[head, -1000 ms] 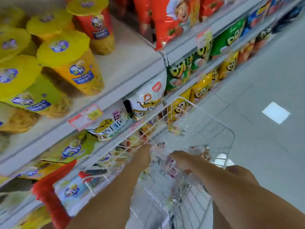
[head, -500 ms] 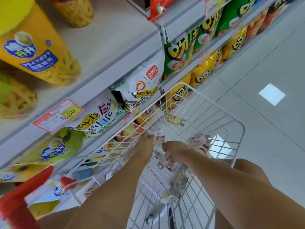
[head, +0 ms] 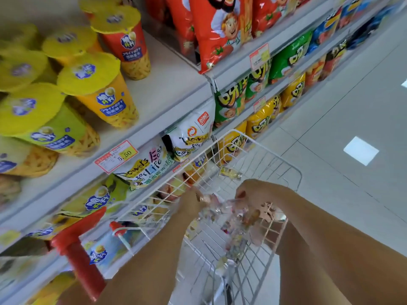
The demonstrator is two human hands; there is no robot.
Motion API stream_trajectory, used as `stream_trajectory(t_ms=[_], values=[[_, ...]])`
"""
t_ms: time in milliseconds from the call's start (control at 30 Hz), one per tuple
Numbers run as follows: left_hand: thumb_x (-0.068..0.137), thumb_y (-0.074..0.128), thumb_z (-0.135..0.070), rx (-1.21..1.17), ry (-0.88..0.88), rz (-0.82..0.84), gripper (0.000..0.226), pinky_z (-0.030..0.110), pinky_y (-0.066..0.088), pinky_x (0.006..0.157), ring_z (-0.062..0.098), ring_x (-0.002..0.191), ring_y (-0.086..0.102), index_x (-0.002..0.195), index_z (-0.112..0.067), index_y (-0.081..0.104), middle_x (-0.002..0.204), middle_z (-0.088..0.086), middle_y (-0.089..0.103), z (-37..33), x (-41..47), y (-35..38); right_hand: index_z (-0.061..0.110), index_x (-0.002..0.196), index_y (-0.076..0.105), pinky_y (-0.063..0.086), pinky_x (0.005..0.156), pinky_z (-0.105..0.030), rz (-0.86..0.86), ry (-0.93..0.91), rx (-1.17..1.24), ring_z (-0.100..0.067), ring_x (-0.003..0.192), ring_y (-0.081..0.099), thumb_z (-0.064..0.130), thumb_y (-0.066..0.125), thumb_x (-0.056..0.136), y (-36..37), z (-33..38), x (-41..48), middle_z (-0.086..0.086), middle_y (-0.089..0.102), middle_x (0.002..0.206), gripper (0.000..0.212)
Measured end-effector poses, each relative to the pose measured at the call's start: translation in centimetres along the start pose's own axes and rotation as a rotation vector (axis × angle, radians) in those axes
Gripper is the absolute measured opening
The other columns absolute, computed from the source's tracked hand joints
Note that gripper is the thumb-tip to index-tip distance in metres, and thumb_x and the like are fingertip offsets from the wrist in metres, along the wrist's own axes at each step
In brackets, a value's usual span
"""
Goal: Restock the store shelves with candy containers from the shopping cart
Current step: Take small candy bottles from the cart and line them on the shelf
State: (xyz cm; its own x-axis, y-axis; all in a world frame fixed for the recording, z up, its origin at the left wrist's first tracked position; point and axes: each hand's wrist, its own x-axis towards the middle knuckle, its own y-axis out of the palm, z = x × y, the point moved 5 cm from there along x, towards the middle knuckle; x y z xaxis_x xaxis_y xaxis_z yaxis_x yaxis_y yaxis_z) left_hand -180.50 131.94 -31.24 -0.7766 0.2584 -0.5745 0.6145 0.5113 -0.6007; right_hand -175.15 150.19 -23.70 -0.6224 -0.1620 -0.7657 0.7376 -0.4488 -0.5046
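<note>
**Inspector:** Report restocking progress.

**Operator:** Early stage, by my estimate. The candy containers point(head: 236, 243) lie inside the shopping cart point(head: 267, 148), lower centre of the frame. I can identify none of them on the shelves point(head: 174, 91). Pickup is under way; lifting out, transfer and placement are all left to do.

**Inspector:** State of the hands?

**Operator:** My right hand point(head: 250, 192), centre right, has its fingers point(head: 240, 195) curled down over the top of one clear container, gripping it. My left hand point(head: 189, 204), just left of it, meets the same cluster. Motion blur hides how it closes, so I cannot tell whether it grips.

**Inspector:** Materials and shapes?

**Operator:**
- Candy containers: transparent, apparently rigid plastic and roughly cylindrical, with multicoloured sweets visible through the walls. The surface is smooth and probably slippery.
- Small bottle point(head: 231, 172): lies apart from the cluster, toward the cart's far end.
- Shopping cart: white open wire grid, with a red handle point(head: 77, 249) at lower left.
- Shelf stock: tapered cups point(head: 105, 102) with flat yellow lids at upper left, and glossy, crinkled bags point(head: 211, 29) at upper centre.
- Shelves: smooth, pale and flat.
</note>
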Motion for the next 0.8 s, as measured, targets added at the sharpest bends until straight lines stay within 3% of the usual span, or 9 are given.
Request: stream_trajectory(t_ms=[67, 133, 200, 267, 367, 467, 567, 700, 800], values=[[0.076, 0.078, -0.017, -0.153, 0.008, -0.017, 0.030, 0.023, 0.045, 0.065, 0.014, 0.068, 0.053, 0.077, -0.021, 0.049, 0.075, -0.003, 0.051, -1.8, -2.0, -2.1, 0.011, 0.084, 0.070, 0.038, 0.057, -0.015, -0.073, -0.066, 0.286, -0.006, 0.055, 0.051, 0.045, 0.061, 0.088, -2.0, 1.2, -3.3, 0.004, 0.060, 0.066, 0.036], [0.078, 0.076, -0.025, -0.223, 0.051, -0.046, 0.026, 0.032, 0.053, 0.071, 0.021, 0.076, 0.062, 0.077, -0.026, 0.050, 0.081, 0.000, 0.059, -3.4, -4.2, -4.3, 0.011, 0.081, 0.067, 0.042, 0.061, -0.021, -0.093, -0.139, 0.713, -0.011, 0.055, 0.052, 0.035, 0.059, 0.092, -3.2, 2.6, -6.0, -0.003, 0.058, 0.065, 0.027], [0.083, 0.072, -0.021, -0.332, 0.078, -0.040, 0.018, 0.038, 0.057, 0.072, 0.026, 0.076, 0.066, 0.089, -0.016, 0.055, 0.088, 0.009, 0.062, -4.9, -6.7, -6.4, 0.007, 0.089, 0.062, 0.047, 0.059, -0.025, -0.076, -0.205, 1.105, -0.015, 0.052, 0.054, 0.022, 0.054, 0.095, -3.9, 4.6, -8.7, -0.005, 0.056, 0.062, 0.019], [0.087, 0.068, -0.010, -0.564, 0.094, 0.038, 0.020, 0.041, 0.056, 0.068, 0.026, 0.065, 0.061, 0.100, -0.007, 0.053, 0.088, 0.016, 0.057, -6.2, -9.7, -8.4, 0.003, 0.093, 0.056, 0.053, 0.056, -0.025, -0.075, -0.283, 1.242, -0.016, 0.051, 0.059, 0.016, 0.049, 0.096, -4.4, 6.7, -11.1, -0.004, 0.058, 0.060, 0.015], [0.087, 0.067, -0.013, -0.626, 0.187, 0.008, 0.023, 0.035, 0.059, 0.070, 0.027, 0.076, 0.065, 0.108, -0.009, 0.056, 0.094, 0.017, 0.060, -7.5, -15.2, -12.5, 0.004, 0.097, 0.057, 0.054, 0.062, -0.027, -0.031, -0.471, 1.195, -0.018, 0.062, 0.066, 0.020, 0.058, 0.092, -4.9, 10.2, -14.0, -0.008, 0.065, 0.073, 0.017], [0.087, 0.066, -0.009, -0.643, 0.298, -0.085, 0.017, 0.031, 0.058, 0.075, 0.023, 0.083, 0.066, 0.102, -0.018, 0.062, 0.107, 0.013, 0.055, -7.1, -21.3, -17.2, 0.008, 0.108, 0.064, 0.051, 0.068, -0.032, -0.008, -0.590, 1.109, -0.021, 0.075, 0.065, 0.032, 0.082, 0.065, -5.1, 14.0, -16.9, -0.014, 0.064, 0.092, 0.052], [0.090, 0.059, -0.004, -0.688, 0.392, -0.279, 0.018, 0.028, 0.058, 0.076, 0.014, 0.077, 0.066, 0.103, -0.016, 0.060, 0.108, 0.010, 0.054, -6.1, -27.6, -22.8, 0.010, 0.088, 0.076, 0.056, 0.066, -0.028, -0.024, -0.728, 1.121, -0.022, 0.073, 0.066, 0.033, 0.093, 0.042, -5.6, 18.9, -19.4, -0.015, 0.068, 0.088, 0.054], [0.090, 0.059, -0.003, -0.630, 0.576, -0.585, 0.028, 0.024, 0.055, 0.065, 0.015, 0.071, 0.064, 0.101, -0.029, 0.061, 0.096, 0.003, 0.056, -4.9, -36.4, -30.4, 0.001, 0.092, 0.068, 0.058, 0.063, -0.027, -0.054, -0.890, 1.063, -0.021, 0.068, 0.068, 0.004, 0.073, 0.068, -6.1, 27.3, -23.7, -0.017, 0.069, 0.083, 0.024], [0.086, 0.064, -0.001, -0.544, 0.629, -0.826, 0.037, 0.023, 0.055, 0.069, 0.008, 0.068, 0.057, 0.101, -0.034, 0.059, 0.089, -0.005, 0.055, -3.2, -42.4, -35.8, 0.003, 0.101, 0.064, 0.058, 0.074, -0.028, -0.131, -1.030, 0.937, -0.023, 0.082, 0.070, 0.004, 0.072, 0.073, -6.3, 33.8, -26.4, -0.013, 0.071, 0.094, 0.029]])
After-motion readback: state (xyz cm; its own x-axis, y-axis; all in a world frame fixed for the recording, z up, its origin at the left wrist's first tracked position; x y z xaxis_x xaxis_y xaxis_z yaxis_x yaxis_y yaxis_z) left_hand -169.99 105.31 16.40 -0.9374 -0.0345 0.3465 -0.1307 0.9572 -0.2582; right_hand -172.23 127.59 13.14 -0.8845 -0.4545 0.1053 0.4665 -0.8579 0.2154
